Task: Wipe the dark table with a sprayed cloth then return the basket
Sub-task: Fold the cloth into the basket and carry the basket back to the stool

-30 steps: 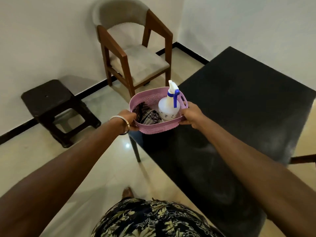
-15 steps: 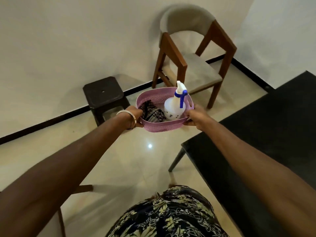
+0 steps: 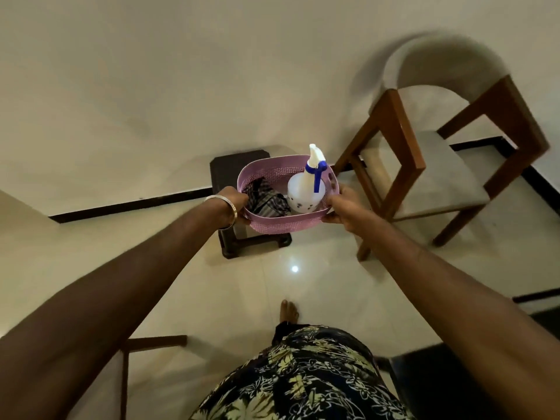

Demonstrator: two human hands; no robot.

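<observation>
I hold a pink perforated basket [image 3: 274, 174] in the air with both hands, above a small dark stool [image 3: 230, 160]. My left hand [image 3: 235, 203], with a bangle on the wrist, grips its left rim. My right hand [image 3: 339, 207] grips its right rim. Inside the basket stands a white spray bottle [image 3: 304, 189] with a blue trigger, next to a crumpled checked cloth [image 3: 266, 201]. Of the dark table [image 3: 545, 316] only a corner shows at the right edge and bottom right.
A wooden armchair [image 3: 439, 165] with a beige seat stands to the right of the stool, against the wall. A wooden chair frame [image 3: 151, 344] shows at the lower left. The floor is glossy pale tile; my bare foot [image 3: 289, 310] is on it.
I have turned left, away from the dark table, carrying the basket. The stool has come from the left of the view to directly beneath the basket; the table has slid out to the right.
</observation>
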